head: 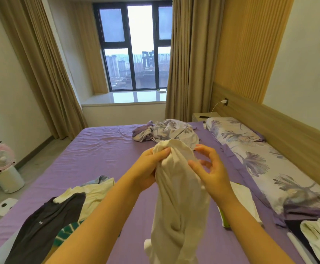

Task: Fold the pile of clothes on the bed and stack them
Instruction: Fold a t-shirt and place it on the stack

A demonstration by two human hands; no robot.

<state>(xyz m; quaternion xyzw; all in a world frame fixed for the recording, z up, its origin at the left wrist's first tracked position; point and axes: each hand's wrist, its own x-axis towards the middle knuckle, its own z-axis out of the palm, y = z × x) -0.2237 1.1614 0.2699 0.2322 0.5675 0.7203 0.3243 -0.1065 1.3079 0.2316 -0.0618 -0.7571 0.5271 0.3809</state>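
in hand: your left hand [149, 166] grips the bunched white shirt [180, 202]; right hand [210, 168] loose beside it, holding nothing.
left: unfolded pile [60, 212] near left.
done: folded white piece [243, 201] on the right, looks like.

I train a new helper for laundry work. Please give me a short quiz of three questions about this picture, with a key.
1. True or false: the left hand grips the white garment.
2. Where does the dark garment lie: A) on the pillow, B) on the bed at the left, C) on the window sill?
3. Fill in: the right hand has its fingers loosely ____ beside the white garment.

Key: 1 true; 2 B; 3 curled, not clearly holding it.
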